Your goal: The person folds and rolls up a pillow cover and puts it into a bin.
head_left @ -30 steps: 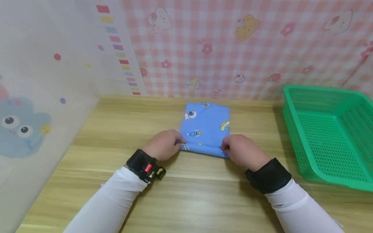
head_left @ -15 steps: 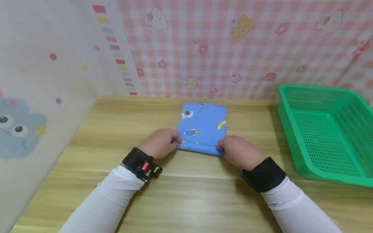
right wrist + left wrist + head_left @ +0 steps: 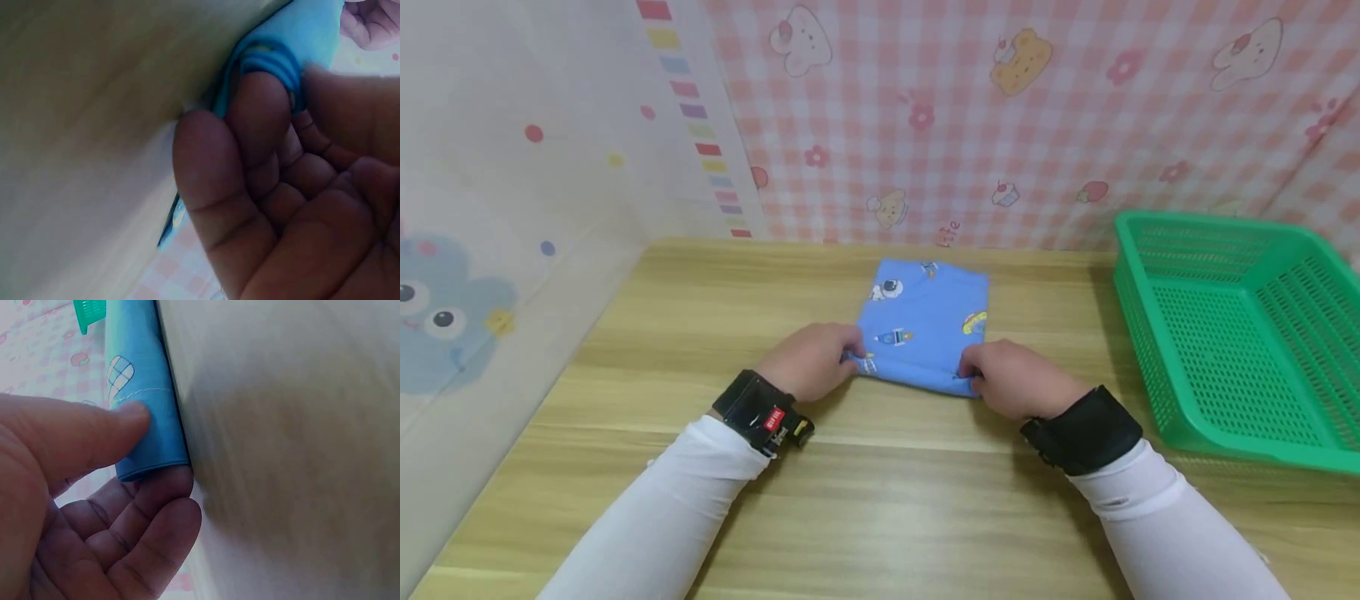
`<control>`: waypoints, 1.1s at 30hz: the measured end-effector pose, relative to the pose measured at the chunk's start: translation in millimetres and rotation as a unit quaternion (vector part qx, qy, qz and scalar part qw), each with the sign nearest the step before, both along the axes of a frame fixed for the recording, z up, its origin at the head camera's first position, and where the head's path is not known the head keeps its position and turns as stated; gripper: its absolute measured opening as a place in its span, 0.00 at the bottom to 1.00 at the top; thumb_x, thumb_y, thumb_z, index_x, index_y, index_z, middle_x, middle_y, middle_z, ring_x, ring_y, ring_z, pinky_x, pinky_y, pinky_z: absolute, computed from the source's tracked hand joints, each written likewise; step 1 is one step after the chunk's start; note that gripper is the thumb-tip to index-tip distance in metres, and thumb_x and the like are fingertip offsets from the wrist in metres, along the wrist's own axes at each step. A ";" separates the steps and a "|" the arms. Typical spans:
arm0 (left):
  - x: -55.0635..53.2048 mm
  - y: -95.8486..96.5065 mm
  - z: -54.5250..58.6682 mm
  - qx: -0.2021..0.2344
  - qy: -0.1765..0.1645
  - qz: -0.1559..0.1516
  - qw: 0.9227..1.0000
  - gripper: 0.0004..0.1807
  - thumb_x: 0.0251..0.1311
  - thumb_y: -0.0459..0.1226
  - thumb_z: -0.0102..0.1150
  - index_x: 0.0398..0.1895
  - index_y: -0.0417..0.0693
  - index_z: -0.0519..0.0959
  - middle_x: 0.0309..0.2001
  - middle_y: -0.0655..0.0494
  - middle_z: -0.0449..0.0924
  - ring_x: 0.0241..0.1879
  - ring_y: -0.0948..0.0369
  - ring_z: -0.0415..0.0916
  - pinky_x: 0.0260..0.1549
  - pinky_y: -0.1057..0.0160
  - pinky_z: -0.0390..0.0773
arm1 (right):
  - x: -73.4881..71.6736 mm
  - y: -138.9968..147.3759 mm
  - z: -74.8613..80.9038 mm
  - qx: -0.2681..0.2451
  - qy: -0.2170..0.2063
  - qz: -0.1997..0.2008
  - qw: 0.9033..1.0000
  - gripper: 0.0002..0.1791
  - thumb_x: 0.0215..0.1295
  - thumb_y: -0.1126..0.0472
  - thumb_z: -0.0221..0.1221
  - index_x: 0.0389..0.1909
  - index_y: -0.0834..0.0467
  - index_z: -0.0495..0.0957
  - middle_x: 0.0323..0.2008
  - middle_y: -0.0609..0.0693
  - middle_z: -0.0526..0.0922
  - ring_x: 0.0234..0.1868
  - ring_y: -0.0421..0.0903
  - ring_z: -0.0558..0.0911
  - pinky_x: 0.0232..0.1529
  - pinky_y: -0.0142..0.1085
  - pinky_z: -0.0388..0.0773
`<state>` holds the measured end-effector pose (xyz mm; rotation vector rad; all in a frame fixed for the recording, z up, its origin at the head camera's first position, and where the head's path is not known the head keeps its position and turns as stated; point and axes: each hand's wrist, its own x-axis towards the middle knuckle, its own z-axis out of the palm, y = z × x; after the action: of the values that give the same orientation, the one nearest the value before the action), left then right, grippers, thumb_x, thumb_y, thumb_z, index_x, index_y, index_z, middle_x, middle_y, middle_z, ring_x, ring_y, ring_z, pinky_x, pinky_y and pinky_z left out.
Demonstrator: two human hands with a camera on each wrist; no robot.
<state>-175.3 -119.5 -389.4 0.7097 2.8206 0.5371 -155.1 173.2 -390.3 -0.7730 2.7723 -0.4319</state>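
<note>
A folded blue cloth (image 3: 925, 312) printed with astronauts and rockets lies on the wooden table, its near edge turned up into a narrow roll. At the roll's left end, my left hand (image 3: 811, 362) pinches the fabric. The left wrist view shows that thumb on top of the blue roll (image 3: 150, 434) and the fingers curled around its end. My right hand (image 3: 1022, 379) grips the opposite end. Close up in the right wrist view, the layered end of the roll (image 3: 272, 59) sits between its thumb and curled fingers.
To the right stands a green plastic basket (image 3: 1213, 350) with slotted sides. A pink checked wall covering (image 3: 970, 125) rises behind the table, and a white wall with cartoon prints (image 3: 580, 75) borders it on the left. Bare table (image 3: 887, 492) shows between the forearms.
The cloth's far edge has shifted slightly right since half a second ago. Both hands keep hold of the roll's ends with only small finger movements. The head view has shifted a little.
</note>
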 end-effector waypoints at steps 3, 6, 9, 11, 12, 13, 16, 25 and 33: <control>-0.6 -0.1 0.5 0.001 -0.007 0.003 1.000 0.05 0.72 0.38 0.62 0.47 0.53 0.83 0.45 0.55 0.86 0.44 0.57 0.81 0.52 0.52 0.81 | -1.1 0.1 -2.2 0.006 0.005 0.002 1.000 0.08 0.69 0.70 0.56 0.41 0.59 0.83 0.37 0.53 0.87 0.41 0.49 0.85 0.50 0.48 0.84; -1.1 0.1 0.7 0.004 -0.017 0.008 1.000 0.05 0.73 0.39 0.61 0.47 0.55 0.83 0.45 0.56 0.86 0.43 0.57 0.80 0.51 0.52 0.81 | -0.6 -1.0 -1.1 0.021 0.012 0.002 1.000 0.08 0.68 0.71 0.55 0.39 0.59 0.82 0.35 0.52 0.86 0.38 0.49 0.83 0.47 0.47 0.84; -1.3 0.0 1.2 0.003 -0.024 0.013 1.000 0.04 0.73 0.40 0.61 0.46 0.56 0.83 0.43 0.58 0.86 0.42 0.57 0.79 0.49 0.54 0.80 | 2.7 -4.2 6.4 0.029 0.003 0.009 1.000 0.10 0.70 0.70 0.55 0.38 0.58 0.85 0.34 0.50 0.87 0.37 0.46 0.83 0.46 0.45 0.85; -1.4 -0.7 2.0 0.003 -0.021 0.013 1.000 0.03 0.73 0.40 0.61 0.44 0.56 0.83 0.42 0.58 0.85 0.40 0.58 0.79 0.47 0.55 0.80 | 6.3 -7.7 13.6 0.028 -0.004 0.024 0.999 0.08 0.71 0.67 0.59 0.36 0.56 0.86 0.31 0.48 0.86 0.34 0.44 0.81 0.42 0.42 0.84; -1.4 -1.0 2.5 0.004 -0.019 0.014 1.000 0.02 0.73 0.40 0.62 0.43 0.56 0.83 0.41 0.59 0.85 0.40 0.58 0.78 0.46 0.56 0.80 | 8.6 -10.0 17.5 0.029 -0.012 0.029 0.999 0.06 0.70 0.64 0.62 0.34 0.55 0.87 0.30 0.46 0.85 0.32 0.43 0.80 0.40 0.41 0.82; -1.4 -1.6 2.9 0.005 -0.017 0.015 1.000 0.02 0.72 0.40 0.62 0.42 0.56 0.83 0.39 0.59 0.84 0.39 0.58 0.78 0.45 0.56 0.79 | 10.5 -12.3 20.3 0.033 -0.020 0.032 0.999 0.05 0.69 0.62 0.65 0.34 0.54 0.87 0.29 0.45 0.84 0.31 0.42 0.78 0.38 0.39 0.81; -0.8 -3.4 3.2 0.009 -0.016 0.017 1.000 0.02 0.72 0.40 0.62 0.39 0.56 0.82 0.36 0.59 0.83 0.37 0.58 0.78 0.42 0.58 0.78 | 14.8 -20.2 23.3 0.056 -0.023 0.042 0.997 0.06 0.65 0.61 0.70 0.28 0.54 0.84 0.23 0.44 0.76 0.27 0.43 0.72 0.31 0.35 0.71; 0.4 -4.5 2.3 0.002 -0.032 0.006 0.999 0.03 0.67 0.36 0.68 0.40 0.52 0.82 0.40 0.56 0.82 0.39 0.57 0.77 0.44 0.58 0.78 | 10.0 -21.9 8.4 0.069 -0.015 0.030 0.997 0.05 0.64 0.70 0.62 0.34 0.58 0.85 0.31 0.49 0.85 0.32 0.44 0.77 0.40 0.41 0.80; -2.4 -1.3 -2.6 0.003 -0.022 0.001 1.000 0.03 0.72 0.40 0.64 0.44 0.54 0.82 0.43 0.58 0.85 0.44 0.57 0.79 0.52 0.53 0.80 | -6.2 -3.1 3.1 0.028 -0.072 0.047 0.996 0.12 0.69 0.68 0.55 0.45 0.60 0.86 0.42 0.51 0.88 0.42 0.45 0.83 0.52 0.46 0.83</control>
<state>-177.7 -120.8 -392.0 0.6869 2.7809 0.5560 -161.3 170.0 -387.2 -0.8204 2.5909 -0.3753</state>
